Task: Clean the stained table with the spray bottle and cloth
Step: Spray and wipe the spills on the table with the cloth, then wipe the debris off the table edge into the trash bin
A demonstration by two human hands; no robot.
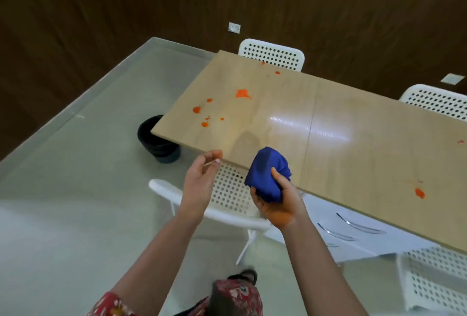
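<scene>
— Over the near edge of the table [353, 118], what is the person holding?
— Her or his right hand [280, 202] grips a bunched blue cloth [267, 174], with fingers and thumb curled round it, just above the wood. The left hand [199, 179] hangs beside it over a white chair [227, 189], its fingers loosely curled and nothing in it.
— And the spray bottle?
— It is not in view anywhere. The main orange stains [242, 93] lie toward the far left end, well apart from the cloth. Another stain [419, 193] sits to the right, by the near edge.
— So what could go wrong?
— Wiping dry, most likely. With no spray laid down, the balled cloth could smear the orange across unmarked wood rather than lift it. Bunched so tight, it offers little face, so a pass may skip the small specks. A sweep toward the left end could also push residue off the edge, by the black bin [156, 138] on the floor.
</scene>
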